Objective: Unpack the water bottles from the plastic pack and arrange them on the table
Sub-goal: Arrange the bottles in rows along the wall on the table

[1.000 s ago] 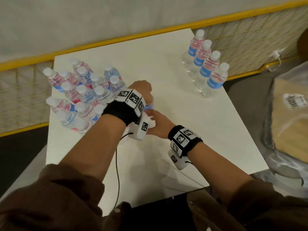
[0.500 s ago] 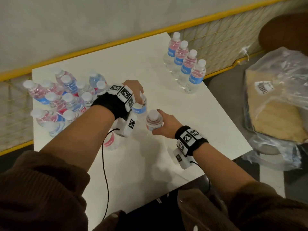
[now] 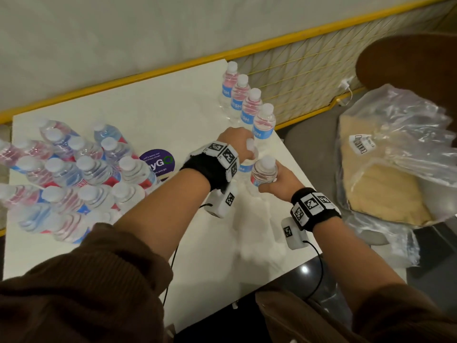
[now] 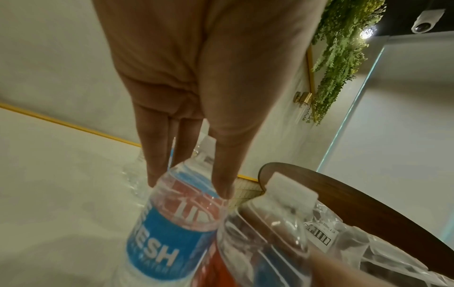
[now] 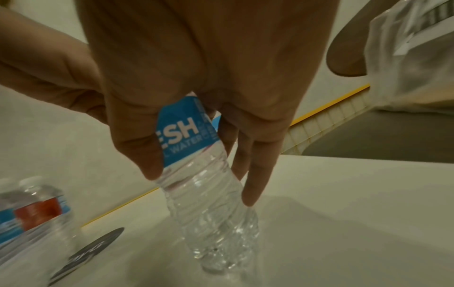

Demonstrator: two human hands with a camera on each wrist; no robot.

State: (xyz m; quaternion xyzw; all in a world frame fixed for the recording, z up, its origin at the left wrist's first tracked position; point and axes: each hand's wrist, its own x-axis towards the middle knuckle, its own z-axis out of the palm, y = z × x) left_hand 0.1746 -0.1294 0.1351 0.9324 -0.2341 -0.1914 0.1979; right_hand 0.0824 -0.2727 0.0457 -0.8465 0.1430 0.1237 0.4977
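Observation:
On the left of the white table [image 3: 173, 107] stands the plastic pack [image 3: 74, 174] of several clear water bottles with white caps and blue-red labels. A row of several unpacked bottles [image 3: 252, 105] lines the far right edge. My left hand [image 3: 235, 144] grips one bottle [image 3: 250, 145] by its neck, just in front of the row's nearest bottle [image 3: 264, 122]. Its blue label [image 4: 157, 242] shows in the left wrist view. My right hand [image 3: 279, 184] grips a second bottle [image 3: 264, 172] round its label [image 5: 186, 136], upright, its base at the tabletop.
A round dark sticker [image 3: 157, 163] lies on the table between pack and hands. The table's right edge runs close beside my right hand. Beyond it sits a clear plastic bag [image 3: 385, 174] with beige contents. A yellow-framed mesh fence [image 3: 296, 70] backs the table.
Both hands have carried their bottles from beside the pack rightward across the table, up to the near end of the row. The view has swung right.

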